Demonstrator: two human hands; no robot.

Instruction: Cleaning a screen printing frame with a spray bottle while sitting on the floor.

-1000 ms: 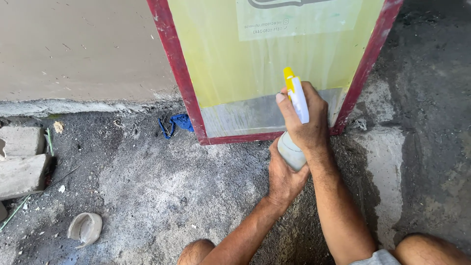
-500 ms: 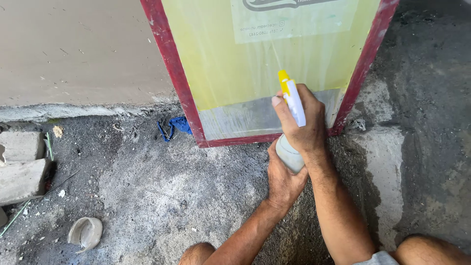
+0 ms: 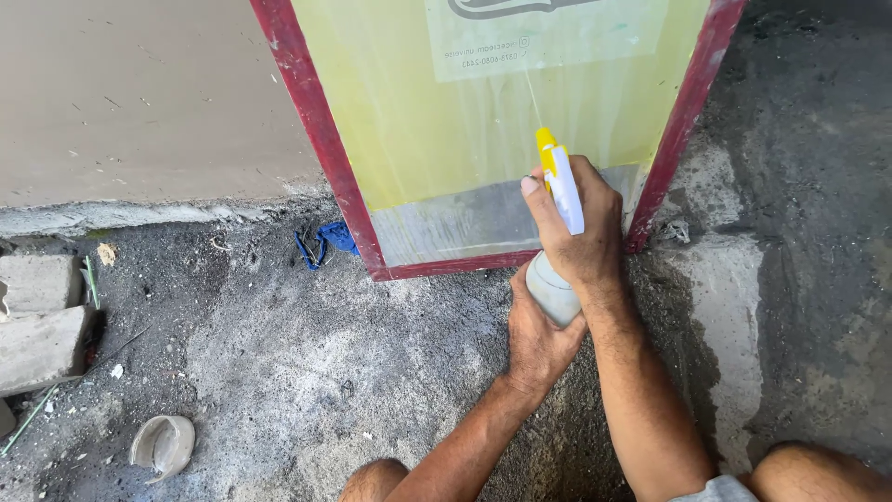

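A spray bottle [image 3: 557, 191] with a white and yellow trigger head and a pale body is held in front of a red-framed screen [image 3: 327, 153] with yellow mesh, which leans upright against a wall. My right hand [image 3: 581, 232] grips the bottle's neck, a finger on the trigger. My left hand [image 3: 534, 339] cups the bottle's base from below. A thin jet of liquid runs from the nozzle up onto the mesh. The bottom strip of the mesh looks grey and wet.
Rough dark concrete ground lies below the frame. A blue scrap [image 3: 330, 240] sits by the frame's left corner. Grey bricks [image 3: 37, 316] lie at the left edge, a small pale cup-like piece [image 3: 163, 444] at lower left. My knees show at the bottom.
Both hands and the bottle hold almost the same place before the screen; the view shifted slightly. A thin spray jet now shows above the nozzle.
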